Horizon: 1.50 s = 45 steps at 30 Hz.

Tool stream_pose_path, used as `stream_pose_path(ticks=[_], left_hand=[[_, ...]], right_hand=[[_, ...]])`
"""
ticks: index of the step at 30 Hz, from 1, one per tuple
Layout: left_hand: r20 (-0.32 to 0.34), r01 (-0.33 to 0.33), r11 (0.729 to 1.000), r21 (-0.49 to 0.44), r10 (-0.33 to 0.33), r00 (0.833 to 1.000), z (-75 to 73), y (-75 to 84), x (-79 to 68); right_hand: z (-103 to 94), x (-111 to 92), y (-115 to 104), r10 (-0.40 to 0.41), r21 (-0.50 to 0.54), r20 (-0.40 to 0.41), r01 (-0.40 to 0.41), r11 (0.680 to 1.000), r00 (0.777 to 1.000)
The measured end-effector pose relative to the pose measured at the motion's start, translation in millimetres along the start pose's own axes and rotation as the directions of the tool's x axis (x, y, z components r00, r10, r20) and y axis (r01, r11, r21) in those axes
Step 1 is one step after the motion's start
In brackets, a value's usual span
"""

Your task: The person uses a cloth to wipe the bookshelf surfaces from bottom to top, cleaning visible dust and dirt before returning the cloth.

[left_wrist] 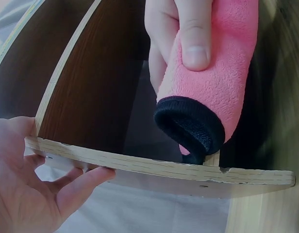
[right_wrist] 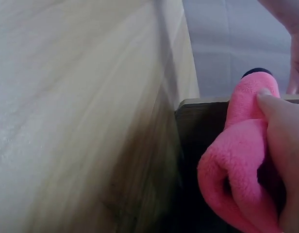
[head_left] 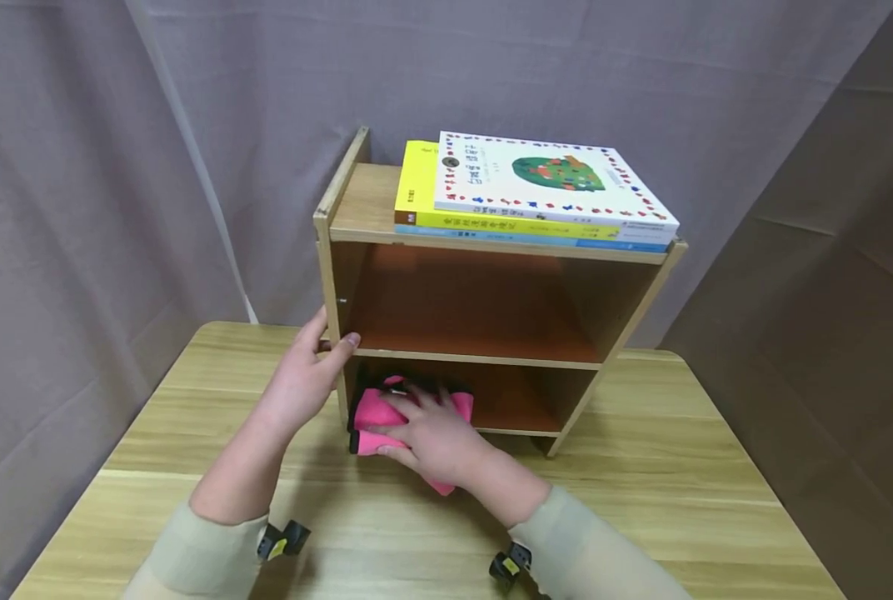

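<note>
- Several books (head_left: pixel 551 179) top the shelf (head_left: pixel 367 200).
- Right hand (head_left: pixel 446 437), fingers spread, grips cloth (head_left: pixel 375 408) at lower compartment (head_left: pixel 525 396).
- Left hand (head_left: pixel 304 379) clasps shelf's side (head_left: pixel 329 283).
- Left wrist view alone shows cloth's black-rimmed hollow (left_wrist: pixel 189 127).

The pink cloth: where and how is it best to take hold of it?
Probably best to grip the pink cloth around its rolled part, just behind the black-edged end, coming from the open front of the shelf. The roll is thick and rounded, while its end lies close to the side board.

The cloth (left_wrist: pixel 224 82) looks fuzzy (quite matt), the shelf (head_left: pixel 476 308) wooden.
</note>
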<state>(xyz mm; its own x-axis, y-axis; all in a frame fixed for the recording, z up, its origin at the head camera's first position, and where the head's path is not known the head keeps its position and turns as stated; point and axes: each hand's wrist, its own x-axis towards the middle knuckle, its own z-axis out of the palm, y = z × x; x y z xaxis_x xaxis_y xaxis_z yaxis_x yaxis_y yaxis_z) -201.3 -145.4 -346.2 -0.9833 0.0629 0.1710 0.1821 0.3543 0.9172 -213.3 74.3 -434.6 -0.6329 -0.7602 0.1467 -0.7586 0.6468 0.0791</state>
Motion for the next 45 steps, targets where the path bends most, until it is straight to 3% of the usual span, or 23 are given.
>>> stream_pose_path(ticks=[15,27,36,45], left_hand=[[-0.001,-0.01,1.0,-0.001,0.01,1.0,0.1,0.1,0.5],[0.003,-0.024,1.0,-0.014,0.024,1.0,0.1,1.9,-0.2],[0.003,-0.016,1.0,0.009,0.016,1.0,1.1,-0.9,2.1],[-0.003,-0.009,1.0,-0.007,0.009,1.0,0.6,0.3,1.0]], right_hand=[[7.9,1.3,-4.1,-0.13,-0.153,-0.168,0.105,0.983,0.977],[6.7,-3.0,-15.2,-0.058,-0.053,-0.26,0.045,0.998,0.964],[11.3,-0.4,-31.2,-0.082,-0.135,-0.346,0.036,0.99,0.935],[25.3,5.2,-43.9,-0.102,-0.287,-0.317,0.008,0.958,0.943]])
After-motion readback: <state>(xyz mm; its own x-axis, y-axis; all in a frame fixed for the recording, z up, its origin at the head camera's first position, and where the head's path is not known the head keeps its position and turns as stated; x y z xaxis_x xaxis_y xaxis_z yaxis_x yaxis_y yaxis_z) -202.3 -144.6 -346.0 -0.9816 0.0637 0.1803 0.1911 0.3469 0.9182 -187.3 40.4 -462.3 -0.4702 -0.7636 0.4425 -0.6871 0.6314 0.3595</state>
